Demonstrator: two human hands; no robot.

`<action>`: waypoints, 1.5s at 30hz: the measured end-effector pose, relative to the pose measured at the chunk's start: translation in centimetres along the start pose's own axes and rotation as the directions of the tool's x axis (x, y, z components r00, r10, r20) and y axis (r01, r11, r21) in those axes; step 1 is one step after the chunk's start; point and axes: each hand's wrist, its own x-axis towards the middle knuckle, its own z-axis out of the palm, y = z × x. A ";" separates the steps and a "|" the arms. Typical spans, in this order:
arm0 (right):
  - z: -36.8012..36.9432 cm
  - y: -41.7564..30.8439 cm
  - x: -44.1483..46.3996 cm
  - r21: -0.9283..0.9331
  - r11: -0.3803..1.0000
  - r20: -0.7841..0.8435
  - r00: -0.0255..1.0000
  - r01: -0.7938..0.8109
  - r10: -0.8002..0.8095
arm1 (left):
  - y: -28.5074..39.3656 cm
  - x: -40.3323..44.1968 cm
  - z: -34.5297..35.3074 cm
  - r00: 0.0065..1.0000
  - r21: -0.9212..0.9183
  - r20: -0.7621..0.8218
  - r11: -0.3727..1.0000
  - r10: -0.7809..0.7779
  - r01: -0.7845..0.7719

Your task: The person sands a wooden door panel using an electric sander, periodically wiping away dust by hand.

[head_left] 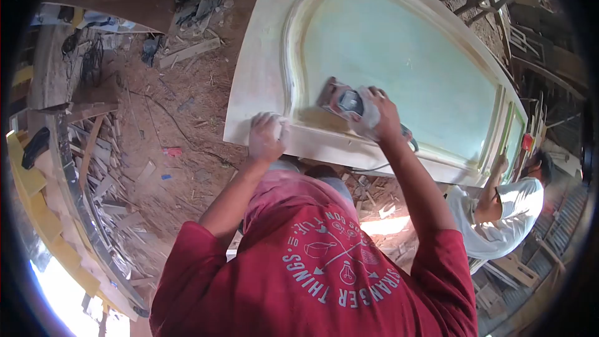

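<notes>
A large pale wooden door (256,56) with a curved moulding and a greenish recessed panel (387,50) lies in front of me. My right hand (374,115) is closed around a dusty power sander (342,100), which sits at the panel's lower left, by the moulding. Motion blurs the sander's front end. At the near left corner of the door, my left hand (268,136) rests with its fingers curled over the frame. Pale dust coats both hands. The underside of the left hand's grip is hidden.
Another person in a white shirt (499,218) works at the door's far right end, near a red object (528,142). Wood offcuts (109,175) and shavings litter the dirt floor. A cable (168,112) runs across the ground. A wooden plank (190,52) lies at upper left.
</notes>
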 end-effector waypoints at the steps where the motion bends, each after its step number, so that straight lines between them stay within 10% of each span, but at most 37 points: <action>1: -0.5 1.2 -0.4 -0.006 0.999 0.043 0.998 -0.040 0.040 | 0.5 0.5 -0.1 1.000 -0.026 0.013 0.999 0.027 -0.027; 7: -1.2 2.5 -3.1 -0.053 0.998 0.172 0.984 -0.033 0.041 | 10.9 3.4 1.5 0.973 -0.469 0.230 0.873 -0.024 0.132; 10: -0.5 0.7 -4.2 -0.061 0.995 0.185 0.980 0.080 -0.068 | 14.8 3.2 5.8 0.997 -0.616 -0.017 0.786 -0.078 0.051; 18: 3.9 -1.5 -3.9 -0.110 0.958 0.053 0.964 0.264 -0.260 | 15.9 2.7 11.1 0.733 -0.674 -0.413 0.723 -0.541 0.153; 25: 6.3 -2.7 -3.1 -0.155 0.908 -0.052 0.914 0.390 -0.402 | 13.8 2.1 10.3 0.606 -0.752 -0.365 0.608 -0.706 0.255; 45: 3.9 -6.4 -2.6 -0.241 0.904 0.126 0.935 0.354 -0.333 | 14.6 0.7 10.3 0.572 -0.657 -0.538 0.733 -0.619 0.176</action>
